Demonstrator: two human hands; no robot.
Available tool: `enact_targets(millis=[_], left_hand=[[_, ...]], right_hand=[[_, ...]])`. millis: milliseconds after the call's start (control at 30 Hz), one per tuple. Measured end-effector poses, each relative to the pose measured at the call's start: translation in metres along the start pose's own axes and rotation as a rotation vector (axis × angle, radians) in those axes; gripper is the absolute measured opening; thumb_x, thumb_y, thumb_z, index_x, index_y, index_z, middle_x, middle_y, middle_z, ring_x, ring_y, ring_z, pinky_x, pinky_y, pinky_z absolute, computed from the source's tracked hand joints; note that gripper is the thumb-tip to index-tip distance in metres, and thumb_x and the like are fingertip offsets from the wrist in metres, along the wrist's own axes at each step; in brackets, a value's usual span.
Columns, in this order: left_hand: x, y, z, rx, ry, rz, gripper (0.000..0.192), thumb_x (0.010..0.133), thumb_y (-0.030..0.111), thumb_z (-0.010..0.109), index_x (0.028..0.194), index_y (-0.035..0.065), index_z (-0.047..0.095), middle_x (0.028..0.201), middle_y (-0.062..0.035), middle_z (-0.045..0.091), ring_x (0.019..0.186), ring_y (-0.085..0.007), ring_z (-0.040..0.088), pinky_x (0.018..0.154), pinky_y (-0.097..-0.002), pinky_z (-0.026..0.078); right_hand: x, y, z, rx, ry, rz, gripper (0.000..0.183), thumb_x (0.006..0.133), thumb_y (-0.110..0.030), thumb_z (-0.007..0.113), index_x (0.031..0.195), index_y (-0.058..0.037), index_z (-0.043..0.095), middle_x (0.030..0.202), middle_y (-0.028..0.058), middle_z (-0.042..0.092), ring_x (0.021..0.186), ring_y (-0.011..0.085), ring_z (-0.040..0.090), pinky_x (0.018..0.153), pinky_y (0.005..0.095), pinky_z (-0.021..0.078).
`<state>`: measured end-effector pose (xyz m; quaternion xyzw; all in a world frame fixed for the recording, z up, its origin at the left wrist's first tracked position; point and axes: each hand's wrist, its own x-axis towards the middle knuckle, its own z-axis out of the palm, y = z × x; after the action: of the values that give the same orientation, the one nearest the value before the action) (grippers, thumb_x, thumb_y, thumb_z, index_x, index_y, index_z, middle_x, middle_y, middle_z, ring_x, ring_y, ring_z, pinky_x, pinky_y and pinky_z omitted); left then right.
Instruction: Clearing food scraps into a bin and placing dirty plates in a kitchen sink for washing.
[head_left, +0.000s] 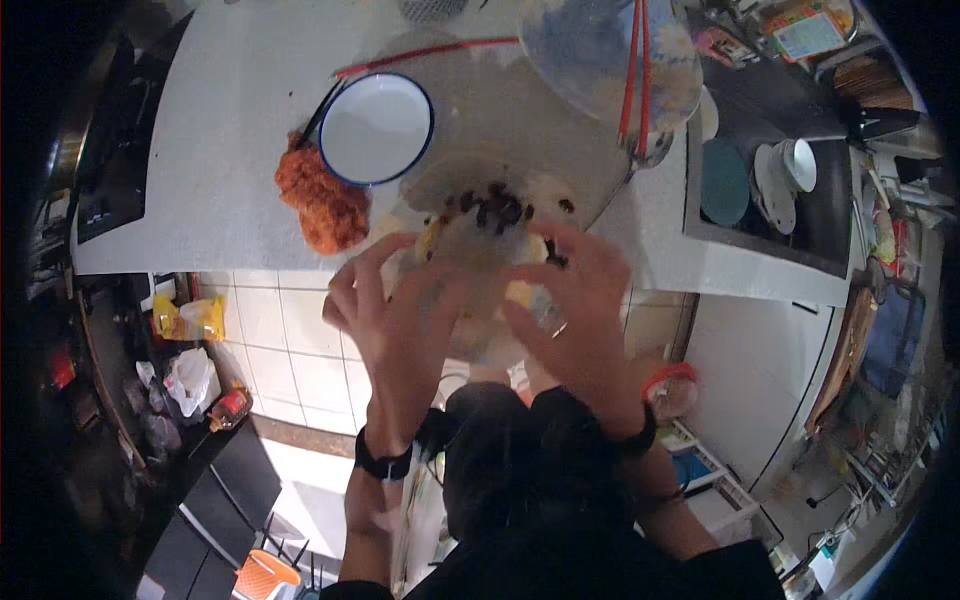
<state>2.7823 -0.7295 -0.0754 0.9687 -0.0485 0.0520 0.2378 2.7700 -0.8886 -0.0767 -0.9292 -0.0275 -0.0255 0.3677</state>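
Both hands are raised over the near edge of the grey countertop, blurred by movement. My left hand (405, 307) has its fingers spread and bent at the left side of a translucent, pale sheet or bag (469, 255). At its right side, my right hand (574, 292) has bent fingers near its edge. Whether either hand grips it cannot be made out. Small dark brown pieces (499, 206) lie in a loose cluster just beyond the hands. A white enamel bowl (377, 129) with a blue rim stands beyond my left hand, beside an orange-red fuzzy cloth (322, 199).
A large patterned bowl (592, 67) stands at the back, with red chopsticks (635, 82) across it and a metal spoon (649, 154) at its near rim. Another red stick (427, 54) lies behind the enamel bowl. On the right, a sink (780, 244) holds dishes.
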Motion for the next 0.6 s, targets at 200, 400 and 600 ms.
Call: enact_targets(millis=[200,400,600], left_hand=[[-0.001,-0.008,0.001,0.012,-0.098,0.066,0.033,0.062,0.022,0.066,0.095,0.0146,0.064,0.121,-0.0069,0.041,0.11,-0.0275,0.03,0.091,-0.0421,0.021],[-0.006,-0.002,0.011,-0.223,-0.143,-0.066,0.038,0.071,0.023,0.057,0.107,0.0136,0.058,0.127,-0.0086,0.036,0.12,-0.0255,0.025,0.099,-0.0441,0.017],[-0.036,-0.056,0.044,-1.029,0.073,-0.49,0.054,0.083,0.028,0.048,0.128,0.0032,0.029,0.131,-0.0115,0.027,0.121,-0.023,0.026,0.099,-0.0383,0.024]], right_hand=[[-0.007,0.003,-0.003,0.143,0.141,0.007,0.021,0.063,-0.014,0.06,0.083,-0.0083,0.06,0.11,0.0115,0.047,0.102,0.0283,0.041,0.087,0.04,0.0281],[-0.012,0.015,0.01,0.47,0.367,0.186,0.024,0.063,-0.011,0.055,0.086,-0.0054,0.056,0.108,0.0153,0.046,0.106,0.0274,0.04,0.09,0.0361,0.0289],[-0.033,0.044,0.029,0.925,0.457,0.4,0.039,0.073,-0.013,0.057,0.106,-0.0043,0.037,0.119,0.011,0.037,0.113,0.022,0.035,0.097,0.0342,0.0253]])
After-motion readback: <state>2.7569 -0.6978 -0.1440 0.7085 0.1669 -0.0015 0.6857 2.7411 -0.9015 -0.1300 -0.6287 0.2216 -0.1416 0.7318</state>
